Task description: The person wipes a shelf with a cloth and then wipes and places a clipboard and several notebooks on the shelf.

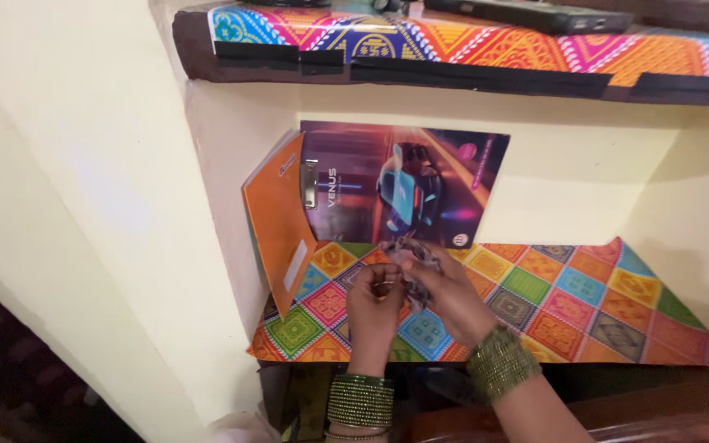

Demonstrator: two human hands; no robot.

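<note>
A cream wall niche holds a shelf [617,312] lined with colourful checked paper. Left hand [375,302] and right hand [449,294] both grasp a crumpled cloth [410,254], bunched with no clear long axis.

A home interior is shown: a recessed wall shelf [584,328] lined with a patterned, multicoloured sheet [551,303], notebooks [404,184] leaned against its cream-painted back wall [584,180].

The crumpled cloth [410,261] is motion-blurred, its pattern unreadable. The right hand [453,299] hides its lower part. At twelve o'clock, the dark flat device [535,15] is cut by the top edge. Both forearms leave at six o'clock.
</note>
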